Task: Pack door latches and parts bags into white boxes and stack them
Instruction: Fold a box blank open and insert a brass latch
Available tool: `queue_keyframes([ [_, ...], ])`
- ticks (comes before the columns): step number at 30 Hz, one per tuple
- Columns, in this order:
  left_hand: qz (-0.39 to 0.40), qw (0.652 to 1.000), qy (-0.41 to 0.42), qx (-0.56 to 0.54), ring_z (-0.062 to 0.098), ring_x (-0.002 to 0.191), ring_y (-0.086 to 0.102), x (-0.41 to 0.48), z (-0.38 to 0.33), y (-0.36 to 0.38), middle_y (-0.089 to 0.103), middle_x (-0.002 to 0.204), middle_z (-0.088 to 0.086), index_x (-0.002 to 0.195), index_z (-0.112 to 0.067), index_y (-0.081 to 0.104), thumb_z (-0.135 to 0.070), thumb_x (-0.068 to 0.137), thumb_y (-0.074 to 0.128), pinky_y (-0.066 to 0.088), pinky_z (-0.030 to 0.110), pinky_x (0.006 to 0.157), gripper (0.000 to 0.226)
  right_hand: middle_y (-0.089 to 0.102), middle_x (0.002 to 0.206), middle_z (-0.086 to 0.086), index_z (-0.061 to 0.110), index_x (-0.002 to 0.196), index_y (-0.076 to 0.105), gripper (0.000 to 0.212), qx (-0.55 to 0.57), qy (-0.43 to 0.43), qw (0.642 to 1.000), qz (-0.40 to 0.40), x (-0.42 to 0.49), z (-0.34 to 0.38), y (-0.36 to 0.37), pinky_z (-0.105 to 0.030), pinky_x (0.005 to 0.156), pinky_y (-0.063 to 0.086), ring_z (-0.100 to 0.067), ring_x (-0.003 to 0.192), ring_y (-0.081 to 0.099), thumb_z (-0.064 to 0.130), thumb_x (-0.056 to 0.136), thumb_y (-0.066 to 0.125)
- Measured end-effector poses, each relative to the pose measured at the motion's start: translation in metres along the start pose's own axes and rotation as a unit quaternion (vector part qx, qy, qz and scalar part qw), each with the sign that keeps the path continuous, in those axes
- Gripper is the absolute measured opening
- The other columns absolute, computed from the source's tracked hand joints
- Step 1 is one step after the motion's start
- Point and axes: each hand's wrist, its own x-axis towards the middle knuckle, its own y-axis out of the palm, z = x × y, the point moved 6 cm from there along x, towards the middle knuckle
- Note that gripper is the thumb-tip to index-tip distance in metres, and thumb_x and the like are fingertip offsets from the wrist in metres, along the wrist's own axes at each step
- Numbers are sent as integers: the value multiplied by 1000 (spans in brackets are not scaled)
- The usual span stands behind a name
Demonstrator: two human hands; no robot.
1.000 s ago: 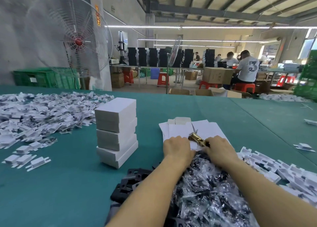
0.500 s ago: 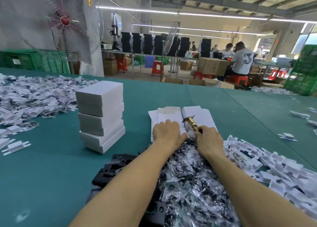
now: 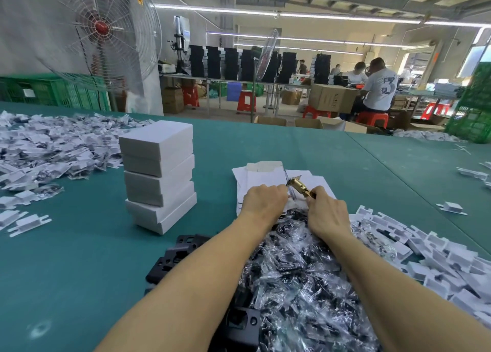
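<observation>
Green worktop (image 3: 292,149): white box stack (image 3: 159,171) stood left of centre; flat cartons (image 3: 255,176) laid centrally; parts bags (image 3: 300,285) heaped at near edge.

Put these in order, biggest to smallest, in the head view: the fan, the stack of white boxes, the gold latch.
1. fan
2. stack of white boxes
3. gold latch
The fan stands farther away yet looks largest.

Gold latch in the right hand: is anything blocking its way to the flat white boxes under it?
Nothing visible. The right hand pinches the latch directly over the flat white boxes; the left hand lies on them beside it, not across the way. The finished stack stands off to the left.
</observation>
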Motion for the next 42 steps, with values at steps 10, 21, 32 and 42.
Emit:
queue_keyframes([
  [10, -53, 986, -51, -152, 38, 80, 64, -1, 24, -4, 61, 90, 11, 117, -11, 44, -6, 99, 51, 38, 37, 57, 20, 57, 84, -11, 9, 104, 41, 20, 47, 35, 998, -17, -3, -3, 0, -43, 66, 46, -33, 80, 56, 28, 106, 34],
  [21, -120, 958, -105, -237, 34, 69, 56, -18, 40, -6, 68, 88, 5, 101, -17, 43, -32, 110, 30, 48, 39, 63, 22, 50, 81, -3, 23, 111, 30, 15, 44, 27, 999, -11, -8, 0, -2, -36, 57, 33, -25, 62, 47, 37, 106, 34],
  [32, -122, 968, -98, -194, 34, 67, 61, -21, 33, -1, 65, 83, 3, 104, -17, 46, -19, 108, 40, 39, 34, 55, 7, 50, 73, -6, 20, 110, 29, 17, 66, 31, 997, -14, -6, -3, 0, -39, 60, 41, -29, 63, 51, 36, 106, 31],
  [42, -141, 932, -182, -281, 34, 63, 46, -20, 42, -9, 68, 88, 17, 108, -15, 39, -13, 107, 34, 33, 38, 54, 5, 58, 105, -1, 32, 125, 48, 27, 2, -10, 1000, 7, -4, 2, 2, -34, 66, 44, -24, 80, 56, 44, 104, 37],
])
